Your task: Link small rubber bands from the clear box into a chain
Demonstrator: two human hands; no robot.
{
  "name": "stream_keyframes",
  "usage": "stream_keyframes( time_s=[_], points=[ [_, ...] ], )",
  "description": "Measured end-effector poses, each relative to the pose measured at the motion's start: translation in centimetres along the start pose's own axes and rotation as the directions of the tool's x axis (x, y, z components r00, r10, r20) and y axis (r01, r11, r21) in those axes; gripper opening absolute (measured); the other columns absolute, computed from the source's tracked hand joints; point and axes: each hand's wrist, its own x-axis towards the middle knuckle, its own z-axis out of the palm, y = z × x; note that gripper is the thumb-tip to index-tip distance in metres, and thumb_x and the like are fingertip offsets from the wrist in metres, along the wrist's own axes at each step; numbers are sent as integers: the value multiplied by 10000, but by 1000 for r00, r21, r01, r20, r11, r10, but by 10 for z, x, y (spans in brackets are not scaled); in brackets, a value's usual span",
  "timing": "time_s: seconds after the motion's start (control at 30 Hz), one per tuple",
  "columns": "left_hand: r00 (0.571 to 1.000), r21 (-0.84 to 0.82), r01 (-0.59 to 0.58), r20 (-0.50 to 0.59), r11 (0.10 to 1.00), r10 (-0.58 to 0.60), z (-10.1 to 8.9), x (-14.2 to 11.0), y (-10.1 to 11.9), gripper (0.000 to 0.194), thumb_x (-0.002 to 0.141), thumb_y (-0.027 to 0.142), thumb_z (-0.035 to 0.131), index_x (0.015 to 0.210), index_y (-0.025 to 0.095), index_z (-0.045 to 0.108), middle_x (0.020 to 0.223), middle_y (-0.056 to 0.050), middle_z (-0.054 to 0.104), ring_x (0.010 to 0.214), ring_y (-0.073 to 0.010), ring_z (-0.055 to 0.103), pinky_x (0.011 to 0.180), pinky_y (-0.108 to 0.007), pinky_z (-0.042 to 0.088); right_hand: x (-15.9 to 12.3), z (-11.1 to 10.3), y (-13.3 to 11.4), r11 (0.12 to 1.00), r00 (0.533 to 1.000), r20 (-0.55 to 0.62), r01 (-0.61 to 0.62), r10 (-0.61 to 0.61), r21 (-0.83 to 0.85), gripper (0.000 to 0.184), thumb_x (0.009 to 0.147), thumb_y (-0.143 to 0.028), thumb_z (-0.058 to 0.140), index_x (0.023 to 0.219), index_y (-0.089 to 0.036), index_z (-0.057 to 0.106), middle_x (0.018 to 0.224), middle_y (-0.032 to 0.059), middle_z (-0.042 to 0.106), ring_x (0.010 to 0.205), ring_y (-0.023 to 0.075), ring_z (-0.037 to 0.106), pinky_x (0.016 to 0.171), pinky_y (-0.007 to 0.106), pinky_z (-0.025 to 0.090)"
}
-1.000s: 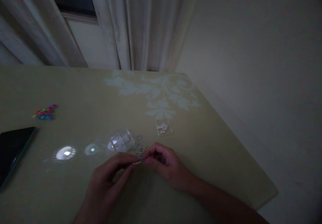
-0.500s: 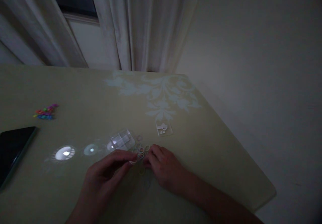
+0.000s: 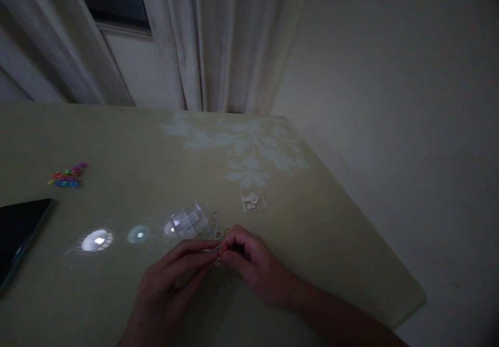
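My left hand (image 3: 177, 274) is closed in a pinch, with the edges of small pale rings (image 3: 217, 264) showing at its fingertips. My right hand (image 3: 253, 264) meets it there, thumb and forefinger curled together; what they pinch is hidden. Just beyond the fingers, a loose cluster of similar rings (image 3: 218, 235) lies on the table, partly covered by the hands. A clear plastic box with compartments (image 3: 190, 220) stands behind my left hand. Past my right hand lies a small clear square piece with a white key-like mark (image 3: 252, 200).
A heap of bright coloured small pieces (image 3: 67, 176) lies at the left, with a dark-screened phone or tablet (image 3: 23, 232) nearer me. The table (image 3: 331, 243) has a slanting right edge beside the wall. Curtains (image 3: 230, 40) hang behind it.
My left hand has moved right, and its fingertips now meet those of my right hand. The right fingers have curled into a tighter pinch. More of the rings are covered.
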Motion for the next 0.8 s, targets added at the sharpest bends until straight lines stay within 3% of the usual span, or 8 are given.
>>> stream_keyframes(
  time_s=[0.07,0.13,0.27,0.37,0.47,0.7,0.8],
  points=[
    [997,-27,75,-7,997,-75,0,1,4,201,946,246,709,1085,362,795,1067,33,835,961,-147,808,862,-188,630,4,-2,5,1000,999,-33,9,-10,-23,236,1006,-424,686,962,-192,706,947,15,589,872,161,574,769,274,457],
    [980,-51,195,-20,980,-196,1,1,7,127,942,305,720,1043,333,792,1002,28,843,889,-152,814,812,-186,638,8,-4,12,982,991,-98,75,-93,-173,184,1009,-373,694,1018,-198,749,974,27,610,901,168,603,796,282,474],
    [945,-115,314,-56,943,-321,1,2,8,109,903,386,759,942,290,791,892,17,832,788,-168,806,715,-192,644,18,-6,27,808,965,-84,159,-249,-567,170,1013,-274,694,1153,-209,767,1051,58,624,979,192,614,885,318,495],
    [941,-164,322,-54,932,-335,-2,3,7,98,897,378,760,906,290,804,876,13,836,767,-171,806,705,-197,648,21,-4,31,696,961,-39,170,-274,-698,134,1006,-257,699,1090,-194,782,1058,72,639,978,201,613,897,330,502],
    [958,-152,271,-54,951,-282,-5,4,4,97,901,356,754,935,319,837,919,7,849,794,-173,811,741,-207,652,20,-4,29,701,957,-40,181,-286,-690,124,1009,-244,693,1077,-205,789,1051,67,655,987,200,617,910,331,500],
    [978,-116,178,-91,977,-189,-5,7,2,108,896,289,747,941,336,833,904,24,834,783,-153,797,697,-172,633,16,-11,18,883,957,-184,118,-223,-453,78,961,-211,743,1006,-219,807,970,39,661,931,174,645,848,301,504],
    [986,-72,141,-75,987,-146,-2,6,1,125,889,268,763,978,337,817,912,36,826,777,-143,789,706,-165,624,11,-6,7,939,963,-181,137,-201,-314,87,962,-280,748,985,-221,807,912,31,695,833,158,643,756,281,497]
  ],
)
